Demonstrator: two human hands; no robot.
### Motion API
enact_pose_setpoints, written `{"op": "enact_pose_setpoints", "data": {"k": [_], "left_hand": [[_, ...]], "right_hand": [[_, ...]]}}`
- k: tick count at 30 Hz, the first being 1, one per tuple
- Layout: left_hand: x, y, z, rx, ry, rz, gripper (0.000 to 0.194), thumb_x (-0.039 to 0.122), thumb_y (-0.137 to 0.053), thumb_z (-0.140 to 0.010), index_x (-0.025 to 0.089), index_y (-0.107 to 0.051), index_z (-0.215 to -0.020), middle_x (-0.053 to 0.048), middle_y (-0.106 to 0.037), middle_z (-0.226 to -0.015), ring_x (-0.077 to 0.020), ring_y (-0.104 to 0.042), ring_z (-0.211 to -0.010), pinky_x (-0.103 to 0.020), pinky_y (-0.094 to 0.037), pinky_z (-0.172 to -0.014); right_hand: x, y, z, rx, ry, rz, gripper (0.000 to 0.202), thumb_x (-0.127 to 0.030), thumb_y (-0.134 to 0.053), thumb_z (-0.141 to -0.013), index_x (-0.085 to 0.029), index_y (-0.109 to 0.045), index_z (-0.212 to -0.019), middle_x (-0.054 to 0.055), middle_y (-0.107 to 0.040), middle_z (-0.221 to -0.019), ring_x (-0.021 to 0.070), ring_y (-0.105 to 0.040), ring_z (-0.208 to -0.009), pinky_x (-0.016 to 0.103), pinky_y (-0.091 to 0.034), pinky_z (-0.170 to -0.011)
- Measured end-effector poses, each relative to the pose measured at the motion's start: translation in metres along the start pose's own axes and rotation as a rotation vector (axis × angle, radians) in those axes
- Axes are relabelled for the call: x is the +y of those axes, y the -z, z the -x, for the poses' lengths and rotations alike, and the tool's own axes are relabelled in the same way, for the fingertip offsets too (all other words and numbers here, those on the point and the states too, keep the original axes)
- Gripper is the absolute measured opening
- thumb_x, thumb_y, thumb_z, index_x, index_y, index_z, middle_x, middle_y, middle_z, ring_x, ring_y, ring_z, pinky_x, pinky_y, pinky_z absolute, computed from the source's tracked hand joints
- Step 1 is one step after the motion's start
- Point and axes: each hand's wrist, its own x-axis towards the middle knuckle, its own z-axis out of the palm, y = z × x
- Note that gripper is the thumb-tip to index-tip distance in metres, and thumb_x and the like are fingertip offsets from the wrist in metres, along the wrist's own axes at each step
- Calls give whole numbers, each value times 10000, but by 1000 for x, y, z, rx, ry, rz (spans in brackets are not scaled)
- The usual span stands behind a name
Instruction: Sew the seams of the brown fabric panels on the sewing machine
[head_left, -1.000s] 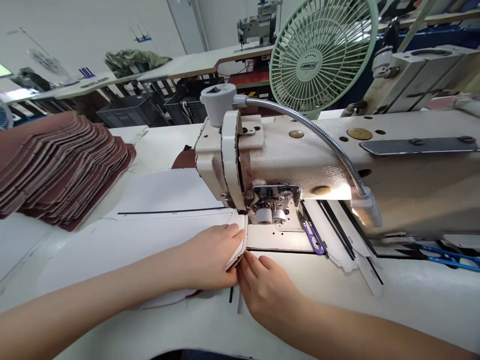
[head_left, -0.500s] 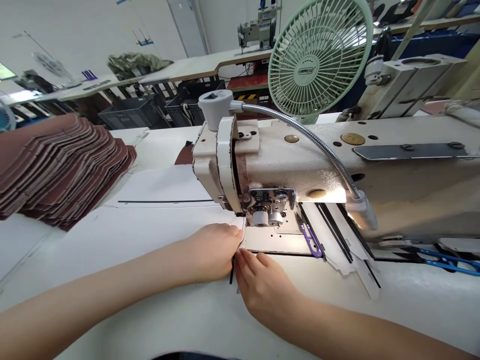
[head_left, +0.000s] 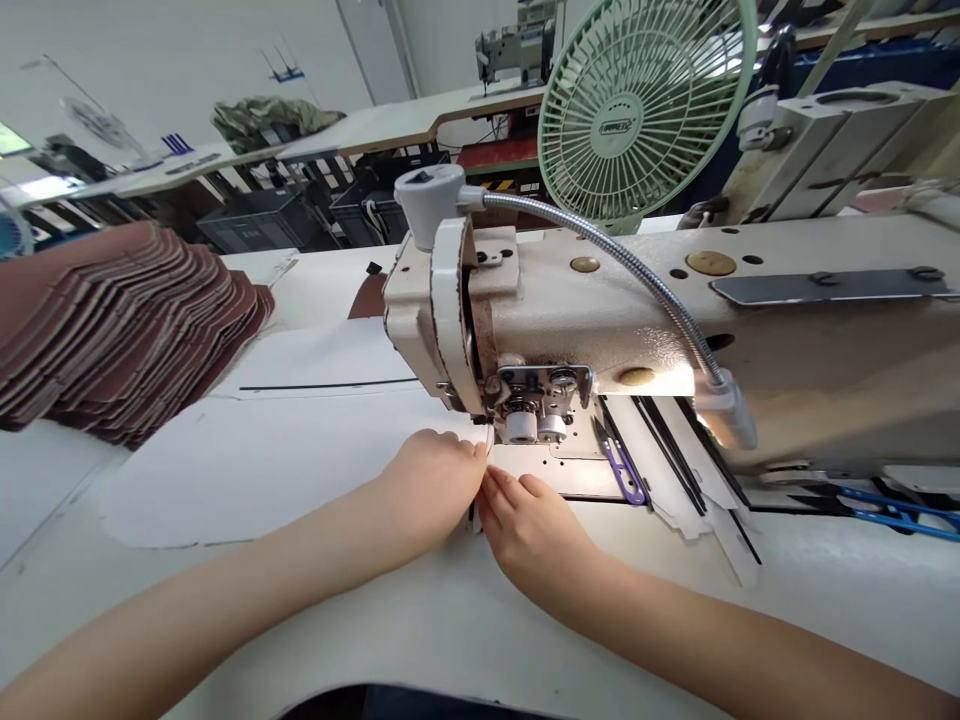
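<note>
A large white panel (head_left: 300,450) lies flat, its right edge under the head of the sewing machine (head_left: 525,400). My left hand (head_left: 431,485) rests on that edge, fingers curled and pressed together on it, close in front of the presser area. Touching it from the right, my right hand (head_left: 529,525) has its fingertips closed on a narrow black strip (head_left: 472,515), most of which is hidden between the hands. Another black strip (head_left: 330,385) runs along the far part of the panel. The needle itself cannot be made out.
Purple thread snips (head_left: 621,465) and white pieces with black strips (head_left: 671,450) lie right of the needle plate. Blue-handled scissors (head_left: 892,510) are farther right. A stack of brown panels (head_left: 135,330) stands left. Behind the machine is a green fan (head_left: 637,120); a flexible lamp (head_left: 724,405) hangs over the bed.
Both hands have moved slightly forward toward the needle area, together with the white panel's edge. Less of the black strip shows below the hands. The view has shifted a little.
</note>
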Motion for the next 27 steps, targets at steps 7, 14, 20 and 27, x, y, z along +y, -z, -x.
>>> {"op": "enact_pose_setpoints", "data": {"k": [7,14,20,27], "left_hand": [[9,-4,-8,51,102,90,259,12,-460,-810,76,-606,-1014,-162,-658,-901,-288,-661,-836,-340,-502,-673],[18,-8,-17,97,179,98,289,14,-369,-861,70,-606,-1016,-154,-664,-895,-259,-655,-860,-323,-503,-718],[18,-12,-20,128,217,115,328,19,-321,-873,70,-608,-1023,-168,-653,-959,-261,-644,-887,-330,-496,-740],[5,-4,7,190,106,63,269,108,-372,-888,171,-612,-991,-104,-651,-958,-237,-621,-851,-339,-483,-743]], "right_hand": [[9,-1,-8,-98,-38,20,316,-7,-462,-855,-66,-683,-1074,186,-669,-1155,268,-606,-1072,327,-504,-619],[14,-2,-13,-155,-106,-48,350,30,-439,-844,-119,-704,-1017,137,-709,-1056,242,-604,-1069,331,-509,-637],[18,-12,-15,-109,-164,-55,329,7,-444,-872,-83,-674,-1089,153,-671,-1166,252,-583,-1141,339,-529,-722],[11,-8,-3,-38,-107,-86,302,-80,-454,-923,-42,-632,-1164,143,-649,-1219,229,-578,-1132,317,-525,-782]]}}
